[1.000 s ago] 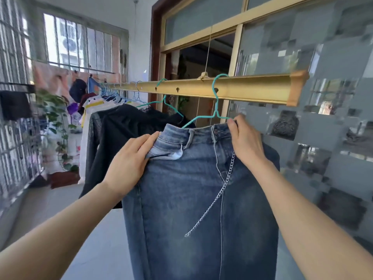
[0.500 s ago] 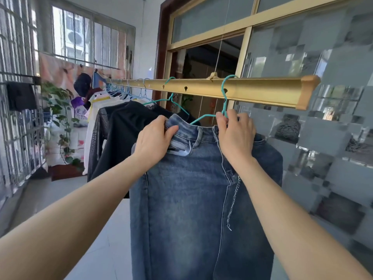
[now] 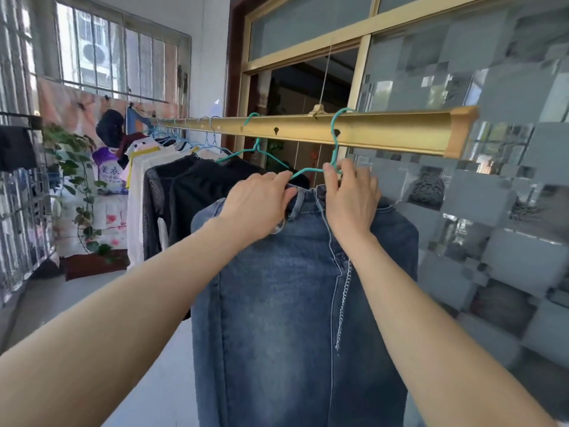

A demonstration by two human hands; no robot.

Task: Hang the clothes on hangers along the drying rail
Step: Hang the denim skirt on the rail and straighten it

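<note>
L hand [image 3: 258, 208] & R hand [image 3: 351, 204] both pinch jeans [image 3: 292, 303] waistband at teal hanger [image 3: 308, 171] (hooked on gold rail [image 3: 385, 134]).

Both bare arms reach forward and upward from the lower corners of the view, forearms converging until the two hands sit side by side, close together, just under the green hanger [image 3: 308, 171]. The left hand [image 3: 258, 204] is turned back-up below the hanger's left slope, wrist nearly straight, its fingers [image 3: 284, 183] curled over and pinching the denim waistband [image 3: 311, 200], with the thumb hidden underneath. The right hand [image 3: 351, 200] is raised slightly higher, directly beneath the hanger's neck, back toward the camera, its fingers [image 3: 331, 175] bent round the wire there.
</note>
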